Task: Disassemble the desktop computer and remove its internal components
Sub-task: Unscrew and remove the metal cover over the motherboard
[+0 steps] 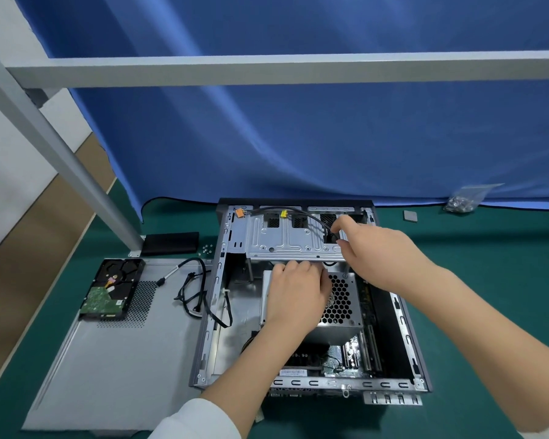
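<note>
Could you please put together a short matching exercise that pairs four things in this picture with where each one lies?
Things:
1. hard drive
2. bag of screws
3. power supply
4. black pouch

Places:
A. inside the open computer case, under the left hand
B. on the green mat beside the foot of the grey frame post
C. on the removed side panel, left of the case
D. by the blue curtain, far right of the mat

Pairs: 1-C, 2-D, 3-A, 4-B
</note>
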Demonstrator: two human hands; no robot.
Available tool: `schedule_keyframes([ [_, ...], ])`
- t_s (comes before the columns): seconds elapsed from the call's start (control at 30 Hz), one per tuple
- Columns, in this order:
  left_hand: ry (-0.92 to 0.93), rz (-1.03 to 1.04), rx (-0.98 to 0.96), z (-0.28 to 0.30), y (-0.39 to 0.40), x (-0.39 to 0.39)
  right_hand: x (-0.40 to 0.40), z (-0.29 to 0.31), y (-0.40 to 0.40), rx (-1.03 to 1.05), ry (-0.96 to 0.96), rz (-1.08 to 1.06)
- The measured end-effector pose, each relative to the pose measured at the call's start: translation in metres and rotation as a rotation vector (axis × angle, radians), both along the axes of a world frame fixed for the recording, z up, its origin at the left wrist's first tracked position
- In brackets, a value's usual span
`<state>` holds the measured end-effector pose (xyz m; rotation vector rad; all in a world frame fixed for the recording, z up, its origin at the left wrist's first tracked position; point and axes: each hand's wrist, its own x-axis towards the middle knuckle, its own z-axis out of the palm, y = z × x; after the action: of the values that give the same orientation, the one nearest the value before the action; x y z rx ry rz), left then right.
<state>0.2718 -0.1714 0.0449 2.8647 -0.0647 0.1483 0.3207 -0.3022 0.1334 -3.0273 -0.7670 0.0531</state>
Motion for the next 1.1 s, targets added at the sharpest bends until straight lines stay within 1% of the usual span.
schedule_keyframes([
  [0.27, -0.014, -0.007, 0.006, 0.0, 0.0, -0.001, -0.003, 0.004, -0.004, 0.038, 0.148, 0.052],
  [0.4, -0.014, 0.0, -0.017, 0.001, -0.001, -0.001, 0.001, 0.006, -0.009, -0.026, 0.072, -0.056],
  [0.47, -0.014, -0.003, -0.022, 0.0, -0.001, -0.001, 0.002, 0.005, -0.01, -0.06, 0.037, -0.059],
  [0.57, -0.014, 0.002, -0.039, 0.001, -0.001, -0.001, -0.001, 0.001, -0.009, -0.001, 0.061, -0.045],
  [0.73, 0.002, 0.007, -0.03, 0.001, -0.001, -0.001, -0.002, 0.003, -0.013, 0.068, 0.165, -0.049],
  [0.8, 0.008, 0.008, -0.032, 0.001, -0.001, 0.0, -0.002, 0.004, -0.013, 0.054, 0.14, -0.044],
  [0.93, -0.004, 0.003, -0.038, 0.001, -0.001, -0.001, -0.001, 0.004, -0.011, -0.047, 0.001, -0.097],
  [1.1, -0.005, 0.004, -0.028, 0.001, -0.001, -0.001, -0.004, 0.005, -0.01, 0.052, 0.161, -0.078],
])
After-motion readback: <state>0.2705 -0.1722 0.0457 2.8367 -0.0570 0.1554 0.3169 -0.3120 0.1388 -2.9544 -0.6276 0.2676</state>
